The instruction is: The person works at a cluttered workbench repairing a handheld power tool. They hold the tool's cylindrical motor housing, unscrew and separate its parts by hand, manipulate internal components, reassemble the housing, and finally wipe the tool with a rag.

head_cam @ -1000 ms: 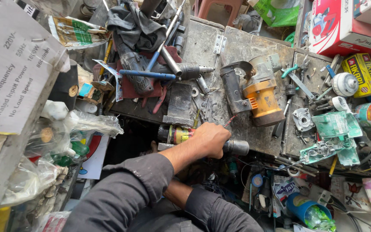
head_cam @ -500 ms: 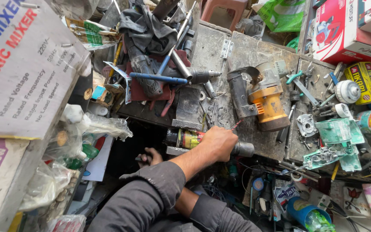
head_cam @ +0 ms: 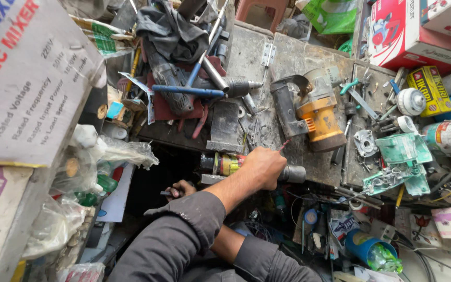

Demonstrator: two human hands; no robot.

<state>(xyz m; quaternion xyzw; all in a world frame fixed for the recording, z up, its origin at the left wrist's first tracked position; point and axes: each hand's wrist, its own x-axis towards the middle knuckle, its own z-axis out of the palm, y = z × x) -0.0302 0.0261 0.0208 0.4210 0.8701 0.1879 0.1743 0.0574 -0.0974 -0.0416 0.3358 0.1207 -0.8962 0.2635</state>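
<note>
My left hand (head_cam: 263, 167) is closed around a cylindrical motor part (head_cam: 224, 164) with yellow, green and red bands. The part lies along the front edge of the grimy workbench (head_cam: 288, 57), and its dark grey end (head_cam: 293, 174) sticks out to the right of my fist. My right hand (head_cam: 179, 189) is lower down in the dark gap below the bench, partly hidden by my left sleeve. It grips a small dark tool (head_cam: 166, 193). Both forearms wear dark grey sleeves and cross each other.
An orange and grey angle grinder (head_cam: 317, 115) lies on the bench just beyond my left hand. A drill with a blue-handled wrench (head_cam: 194, 91) sits to its left. Green plastic parts (head_cam: 400, 156), boxes (head_cam: 408, 31) and a large carton (head_cam: 22, 89) crowd the sides.
My right hand has come into view below the bench with the small tool. My left hand stays on the cylindrical part. The view has shifted a little.
</note>
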